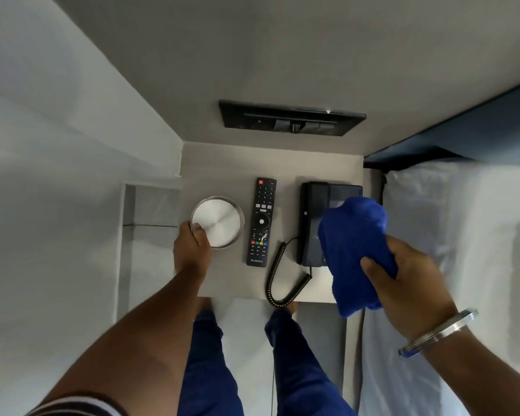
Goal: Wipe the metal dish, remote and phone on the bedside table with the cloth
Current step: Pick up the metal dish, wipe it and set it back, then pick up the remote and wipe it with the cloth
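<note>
Bedside table, remote lengthwise front-to-back, left hand on metal dish

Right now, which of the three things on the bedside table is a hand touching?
The metal dish, leftmost: the left hand grips its near rim. The remote lies untouched, and the phone sits under the cloth.

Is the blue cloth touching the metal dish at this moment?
No; the right hand holds the blue cloth over the phone, while the left hand grips the metal dish.
</note>
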Demonstrator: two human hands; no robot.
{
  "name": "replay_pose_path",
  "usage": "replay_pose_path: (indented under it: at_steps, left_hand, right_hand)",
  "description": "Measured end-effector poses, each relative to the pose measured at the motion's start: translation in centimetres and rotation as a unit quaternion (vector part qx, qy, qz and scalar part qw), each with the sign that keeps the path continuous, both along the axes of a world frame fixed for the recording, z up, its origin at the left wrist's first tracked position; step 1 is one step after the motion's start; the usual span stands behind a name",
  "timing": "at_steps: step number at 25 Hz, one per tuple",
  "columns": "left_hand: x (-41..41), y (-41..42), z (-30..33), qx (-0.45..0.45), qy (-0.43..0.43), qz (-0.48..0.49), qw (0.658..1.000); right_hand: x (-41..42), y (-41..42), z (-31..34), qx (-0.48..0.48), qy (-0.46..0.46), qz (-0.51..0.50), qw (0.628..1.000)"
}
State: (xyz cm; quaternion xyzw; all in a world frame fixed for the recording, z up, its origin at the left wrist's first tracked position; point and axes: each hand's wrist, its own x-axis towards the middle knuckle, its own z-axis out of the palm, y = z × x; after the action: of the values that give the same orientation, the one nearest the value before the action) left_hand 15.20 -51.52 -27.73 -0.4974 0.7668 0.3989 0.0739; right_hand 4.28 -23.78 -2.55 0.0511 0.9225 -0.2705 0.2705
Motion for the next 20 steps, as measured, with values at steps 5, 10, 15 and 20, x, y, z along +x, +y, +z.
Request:
replay_pose_path:
  at_steps: [5, 10, 15, 20]
  left_hand:
    - [-0.7, 0.4, 3.1, -0.219, -0.122, -0.158, 0.955]
    - [-11.8, 2.9, 4.5, -0.260, -0.069, -0.350, 0.898]
    - [-18.2, 7.8, 3.2, -0.161, -0.284, -0.453, 0.829]
    - [-16.0, 10.1, 9.9, -0.049, -0.014, -0.249, 0.967]
  right_hand:
    - [-0.5, 0.8, 0.6, 0.019, -0.039, 0.033, 0.999]
    - [-0.3, 2.0, 1.0, 0.001, -0.037, 0.039, 0.999]
    - [0.9, 4.0, 2.2, -0.010, -0.016, 0.018, 1.000]
    - [2.3, 6.0, 7.3, -0.049, 0.024, -0.020, 0.998]
